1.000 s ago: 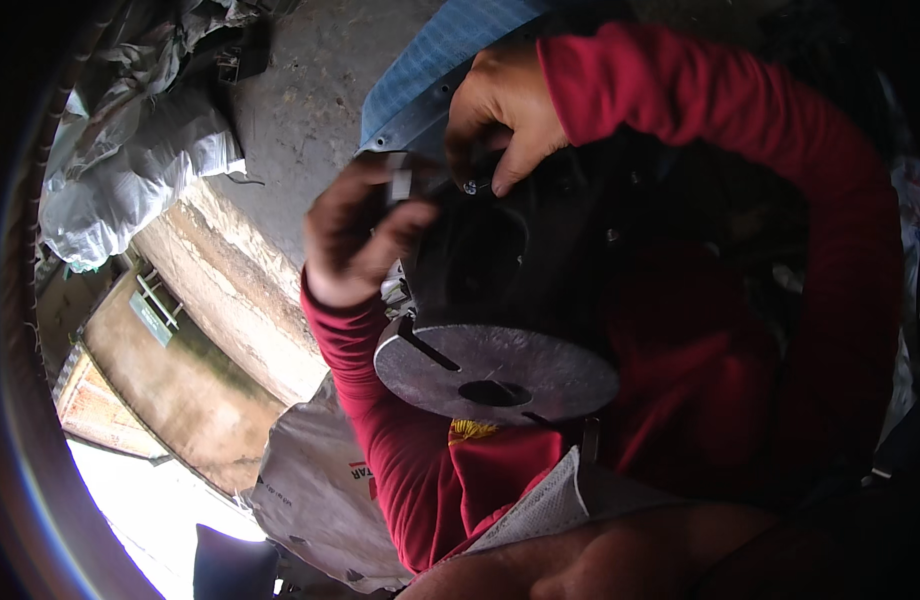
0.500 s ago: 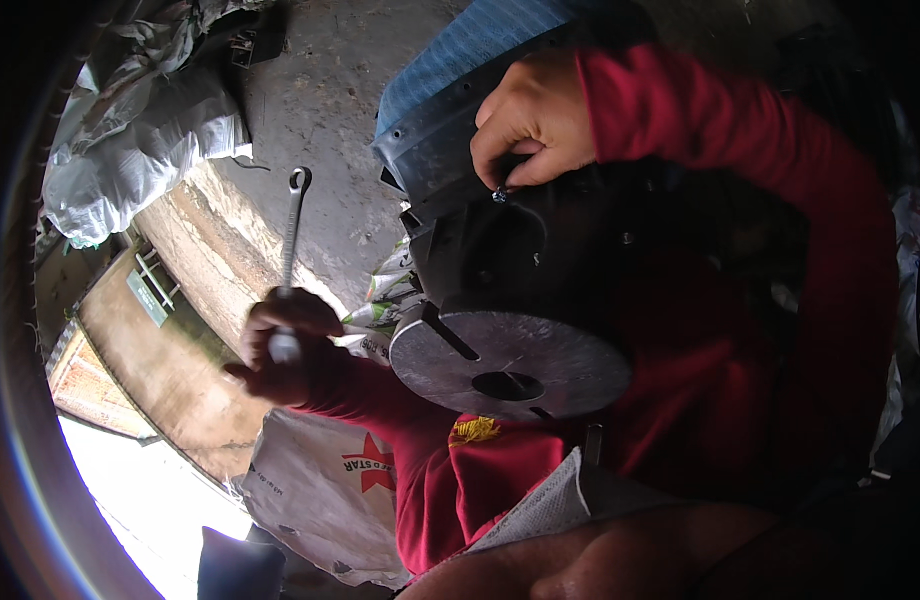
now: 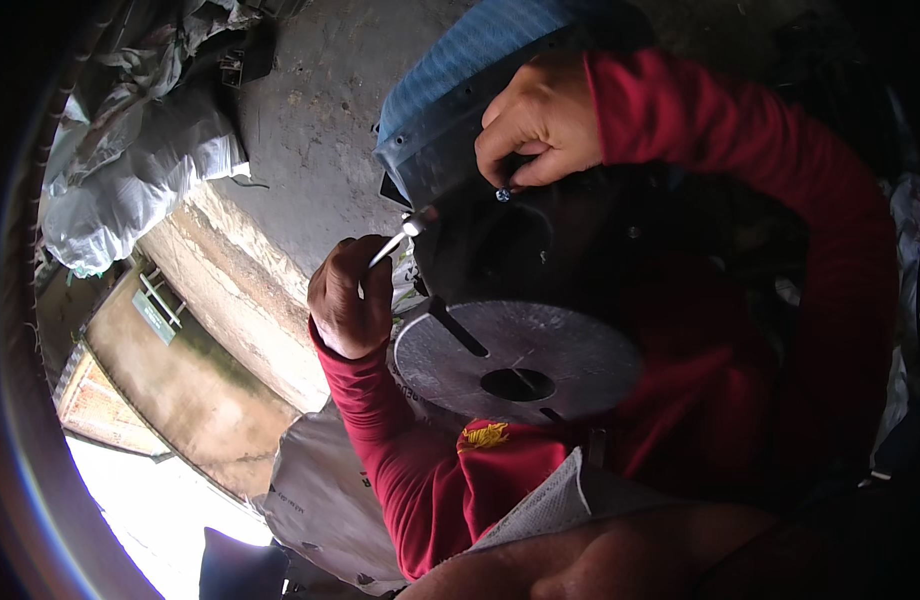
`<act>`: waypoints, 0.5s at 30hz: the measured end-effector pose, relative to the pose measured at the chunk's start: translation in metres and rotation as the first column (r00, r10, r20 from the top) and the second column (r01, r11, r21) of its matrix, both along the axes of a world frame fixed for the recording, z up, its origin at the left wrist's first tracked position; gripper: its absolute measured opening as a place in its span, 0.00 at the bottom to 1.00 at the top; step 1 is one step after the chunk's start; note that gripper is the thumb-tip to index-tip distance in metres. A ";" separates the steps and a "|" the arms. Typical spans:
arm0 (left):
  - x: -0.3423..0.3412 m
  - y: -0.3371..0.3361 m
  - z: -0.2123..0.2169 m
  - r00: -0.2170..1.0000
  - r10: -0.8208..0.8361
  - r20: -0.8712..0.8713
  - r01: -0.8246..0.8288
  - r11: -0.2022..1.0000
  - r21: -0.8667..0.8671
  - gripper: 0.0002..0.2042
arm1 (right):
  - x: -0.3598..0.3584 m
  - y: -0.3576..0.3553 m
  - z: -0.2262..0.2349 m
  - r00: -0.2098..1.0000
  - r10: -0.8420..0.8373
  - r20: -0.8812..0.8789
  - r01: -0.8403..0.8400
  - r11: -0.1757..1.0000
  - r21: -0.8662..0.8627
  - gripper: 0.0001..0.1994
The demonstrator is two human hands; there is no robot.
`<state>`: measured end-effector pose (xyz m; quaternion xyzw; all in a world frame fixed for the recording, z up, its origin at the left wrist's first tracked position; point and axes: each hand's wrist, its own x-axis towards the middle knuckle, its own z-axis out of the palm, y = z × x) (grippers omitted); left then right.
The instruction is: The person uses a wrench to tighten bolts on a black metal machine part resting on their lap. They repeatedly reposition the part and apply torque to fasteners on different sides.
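Note:
My left hand (image 3: 352,295) is closed around a metal wrench (image 3: 387,247). Its bright ring end reaches the left edge of a dark moulded housing (image 3: 460,235); whether they touch I cannot tell. Above, at the housing's upper side, my right hand (image 3: 542,125) pinches a small shiny bolt (image 3: 503,195) between thumb and fingertips. The bolt's shank is hidden. In front of the housing lies a round grey metal disc (image 3: 580,350) with a centre hole and a slot cut from its rim. A blue textured panel (image 3: 460,65) rises behind my right hand.
Grey rough floor (image 3: 310,110) stretches beyond the housing. White plastic sacks (image 3: 145,190) lie at far left. A pale printed sack (image 3: 325,490) sits below my left forearm, and a dark object (image 3: 242,568) stands at the lower left near bright light.
My left hand has moved up and right with the wrench, which has swung from upright to pointing at the housing. My right hand still pinches the bolt, shifted slightly right.

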<state>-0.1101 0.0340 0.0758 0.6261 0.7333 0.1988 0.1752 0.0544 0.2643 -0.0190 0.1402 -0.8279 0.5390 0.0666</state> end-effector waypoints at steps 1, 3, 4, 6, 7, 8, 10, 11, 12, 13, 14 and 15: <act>-0.004 0.003 -0.003 0.999 -0.051 -0.011 0.052 0.999 0.010 0.23 | 0.001 0.001 -0.001 1.000 -0.006 0.011 0.006 1.000 0.017 0.05; -0.008 0.006 -0.002 0.991 -0.129 -0.031 0.130 0.991 0.026 0.26 | 0.002 0.004 -0.001 1.000 -0.002 0.011 0.002 1.000 0.019 0.05; -0.010 0.009 -0.008 0.982 -0.178 -0.062 0.184 0.977 0.105 0.29 | 0.001 0.005 0.000 1.000 0.002 0.011 -0.002 1.000 0.020 0.05; -0.007 0.022 -0.016 0.973 -0.229 0.010 0.222 0.953 0.207 0.30 | 0.000 0.007 0.001 0.998 0.000 0.055 0.000 1.000 -0.009 0.04; -0.007 0.027 -0.020 0.965 -0.259 0.046 0.240 0.938 0.248 0.30 | 0.000 0.007 0.000 0.997 0.001 0.077 0.001 1.000 -0.027 0.04; -0.009 0.028 -0.021 0.959 -0.283 0.034 0.277 0.953 0.127 0.32 | 0.000 0.007 -0.002 0.999 -0.017 0.037 0.019 0.999 -0.041 0.04; -0.018 0.033 -0.030 0.939 -0.337 -0.074 0.342 0.937 0.069 0.32 | 0.001 0.005 -0.007 0.997 -0.054 -0.047 0.051 0.996 -0.068 0.04; -0.021 0.034 -0.033 0.923 -0.365 -0.126 0.372 0.928 0.037 0.32 | 0.000 0.006 -0.006 0.998 -0.041 -0.041 0.039 0.998 -0.052 0.04; -0.022 0.037 -0.027 0.928 -0.355 -0.110 0.362 0.931 0.048 0.31 | -0.001 0.009 -0.004 0.999 -0.031 -0.034 0.029 0.999 -0.038 0.04; -0.017 0.038 -0.023 0.967 -0.255 -0.015 0.254 0.952 0.172 0.29 | -0.002 0.010 -0.003 0.999 -0.020 -0.027 0.019 1.000 -0.024 0.04; -0.013 0.035 -0.029 0.968 -0.232 0.098 0.194 0.934 0.300 0.28 | -0.002 0.009 -0.005 0.999 -0.029 -0.040 0.028 0.999 -0.034 0.04; -0.015 0.036 -0.035 0.957 -0.275 0.093 0.240 0.929 0.283 0.26 | -0.002 0.009 -0.006 0.998 -0.038 -0.057 0.036 0.998 -0.043 0.04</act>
